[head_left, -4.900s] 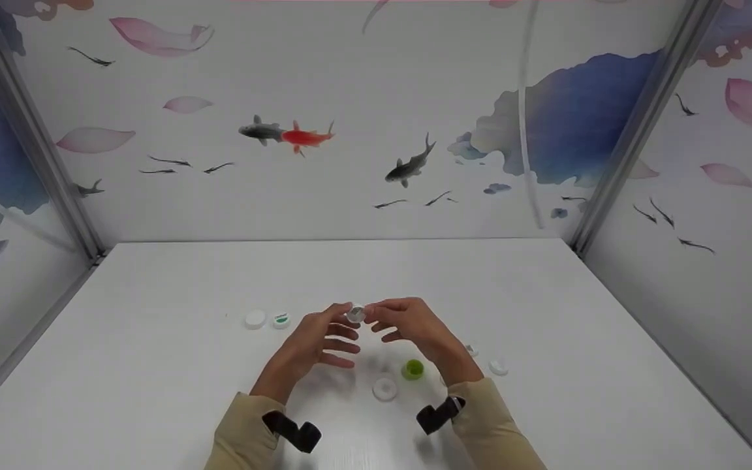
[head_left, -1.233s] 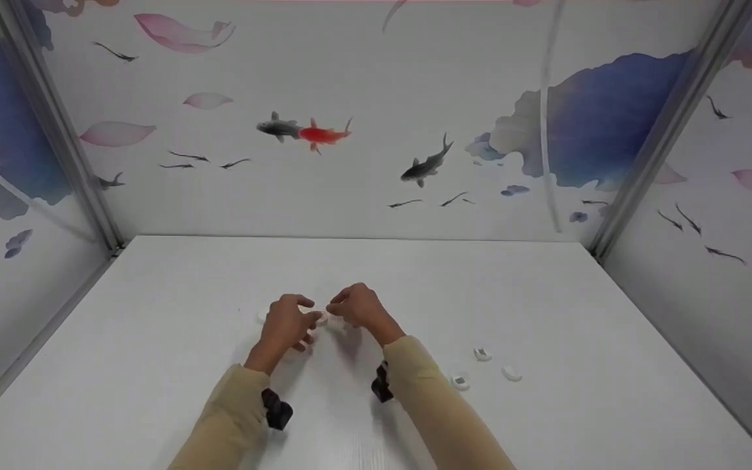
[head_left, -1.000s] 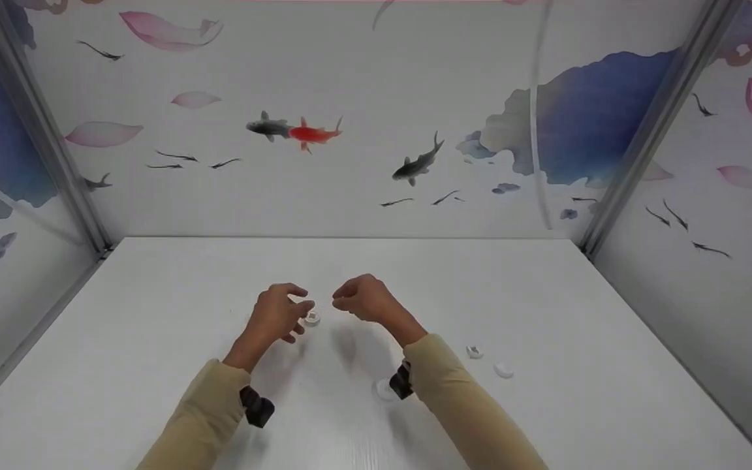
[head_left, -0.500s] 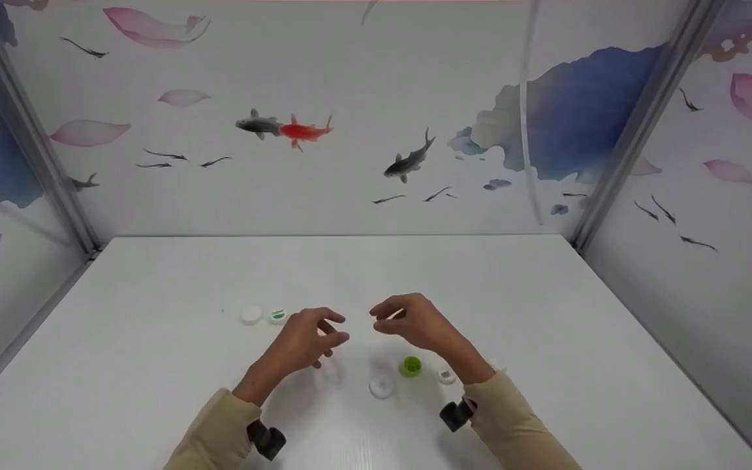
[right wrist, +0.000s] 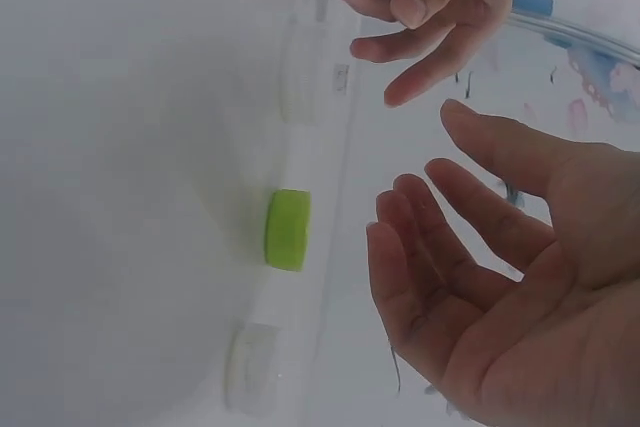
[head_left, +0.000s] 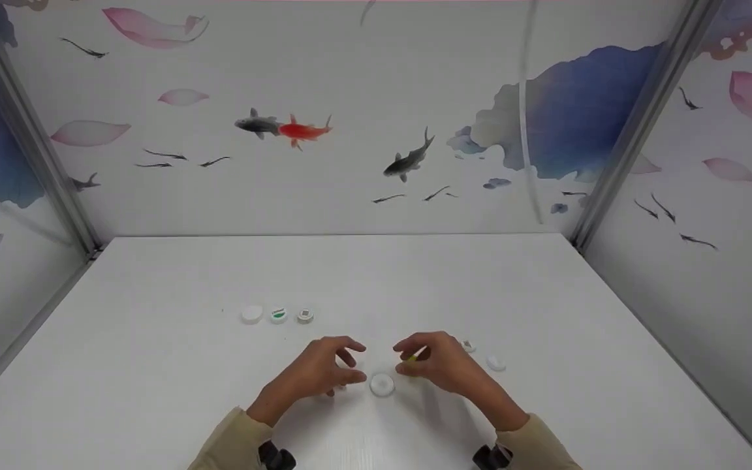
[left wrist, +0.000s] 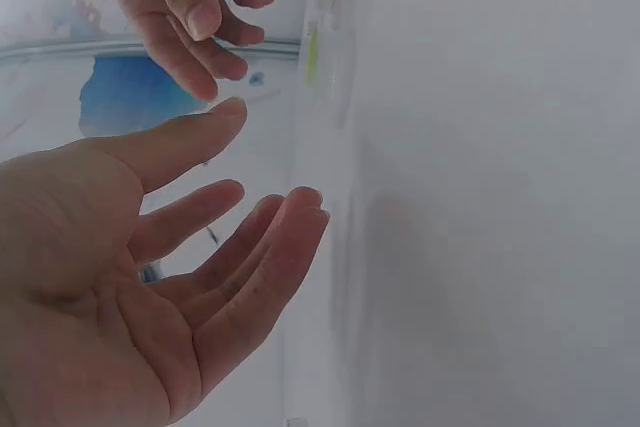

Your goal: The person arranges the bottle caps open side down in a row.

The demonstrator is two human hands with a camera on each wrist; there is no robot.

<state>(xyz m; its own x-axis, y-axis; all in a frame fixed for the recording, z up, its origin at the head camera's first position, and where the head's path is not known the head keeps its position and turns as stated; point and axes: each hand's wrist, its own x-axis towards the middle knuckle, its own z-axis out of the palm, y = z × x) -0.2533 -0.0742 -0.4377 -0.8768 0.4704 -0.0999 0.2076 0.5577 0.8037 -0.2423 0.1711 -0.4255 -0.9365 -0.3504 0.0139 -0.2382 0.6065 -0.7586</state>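
- Head view: the white cap [head_left: 382,385] lies flat on the table [head_left: 376,274], in the gap between the two hands, with neither seen to touch it.
- The green cap [right wrist: 288,230] rests on the table near the right hand, in a line with paler things at both sides; from above, the fingers hide most of it.
- The left hand [head_left: 319,371] is empty, thumb and fingers spread well apart and lightly curved, tips towards the white cap.
- The right hand [head_left: 444,365] faces it in much the same shape, also empty; the right wrist view shows a clear gap between its fingers and the green cap.
- The step in hand looks like bringing fingers to one of these caps; which one, the pictures do not settle. A low pinch on opposite sides of the rim should suit such a small, smooth thing. Narrowing the fingers before they come down would help avoid knocking a neighbour, and the idle hand is best held clear.
- Farther out, three caps stand in a row on the left: a plain cap [head_left: 252,314], a green-marked cap [head_left: 279,316] and a grey-marked cap [head_left: 305,316]. Neat spacing there could guide any placing.
- Beyond the right hand lie a partly hidden cap [head_left: 469,346] and a pale cap [head_left: 496,363].
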